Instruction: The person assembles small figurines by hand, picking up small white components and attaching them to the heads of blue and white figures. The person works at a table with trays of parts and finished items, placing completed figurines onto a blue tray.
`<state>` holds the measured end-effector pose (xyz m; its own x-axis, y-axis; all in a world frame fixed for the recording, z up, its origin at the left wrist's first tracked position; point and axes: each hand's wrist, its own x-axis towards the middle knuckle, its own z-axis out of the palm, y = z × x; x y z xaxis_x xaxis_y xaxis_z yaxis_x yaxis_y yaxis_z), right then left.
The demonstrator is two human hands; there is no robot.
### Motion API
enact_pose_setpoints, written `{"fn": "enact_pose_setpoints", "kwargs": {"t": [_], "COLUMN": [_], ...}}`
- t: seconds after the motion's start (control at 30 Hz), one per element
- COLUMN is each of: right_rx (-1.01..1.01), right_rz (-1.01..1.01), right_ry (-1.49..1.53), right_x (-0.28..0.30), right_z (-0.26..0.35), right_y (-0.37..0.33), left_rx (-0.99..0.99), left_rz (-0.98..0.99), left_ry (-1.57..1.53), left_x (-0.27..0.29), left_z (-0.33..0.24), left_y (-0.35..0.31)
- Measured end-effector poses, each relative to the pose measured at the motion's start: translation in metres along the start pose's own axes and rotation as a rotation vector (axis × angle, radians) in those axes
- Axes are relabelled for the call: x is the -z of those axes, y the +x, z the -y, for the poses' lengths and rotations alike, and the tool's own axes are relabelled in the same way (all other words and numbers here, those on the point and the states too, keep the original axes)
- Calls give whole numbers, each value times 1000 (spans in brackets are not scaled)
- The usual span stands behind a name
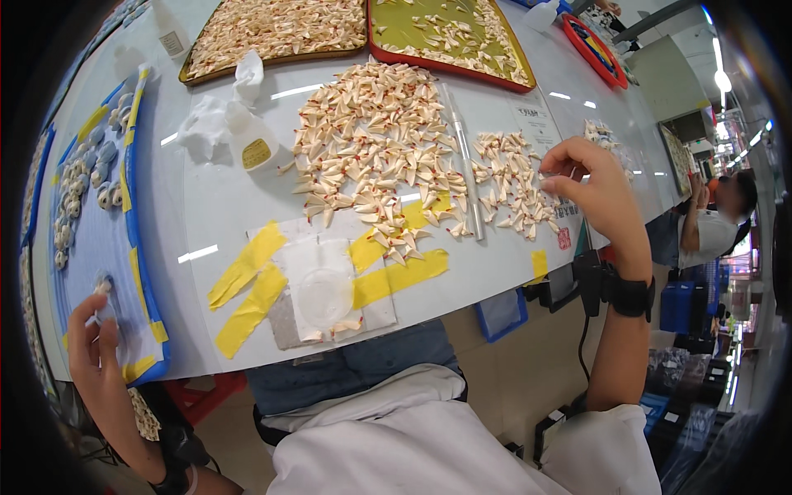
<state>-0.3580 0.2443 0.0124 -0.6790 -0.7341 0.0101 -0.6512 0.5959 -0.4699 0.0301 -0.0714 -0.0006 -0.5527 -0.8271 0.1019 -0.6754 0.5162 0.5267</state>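
My left hand [92, 338] is at the near end of the blue-edged tray [132, 239] on the left. Its curled fingers close on a small blue-and-white figure [103, 290] just over the tray's pale lining. Several similar blue-and-white figures [70, 198] stand along the tray's far side. My right hand [590, 181] hovers at the right edge of a smaller heap of cream, pointed pieces with red tips [511, 190]. Its thumb and forefinger are pinched; what lies between them is too small to make out. A larger heap of these pieces [371, 140] covers the middle of the table.
A metal rod [466, 173] divides the heaps. Two shallow trays [276, 74] [404, 25] hold more pieces at the back. A labelled bottle [254, 148] stands beside crumpled tissue [205, 128]. Yellow tape strips [252, 309] flank a square board [379, 313] with a round white disc [326, 297].
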Motion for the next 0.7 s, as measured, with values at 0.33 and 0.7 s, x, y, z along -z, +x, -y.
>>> {"fn": "enact_pose_setpoints", "kwargs": {"t": [0.33, 0.7], "right_rx": [-43, 96], "right_rz": [-196, -172], "right_ry": [95, 850], "right_x": [-1, -24], "right_z": [15, 67], "right_y": [-19, -78], "left_rx": [-214, -247], "left_rz": [-34, 394], "left_ry": [-841, -1294], "left_x": [-34, -56], "left_z": [-55, -64], "left_y": [-31, -48]}}
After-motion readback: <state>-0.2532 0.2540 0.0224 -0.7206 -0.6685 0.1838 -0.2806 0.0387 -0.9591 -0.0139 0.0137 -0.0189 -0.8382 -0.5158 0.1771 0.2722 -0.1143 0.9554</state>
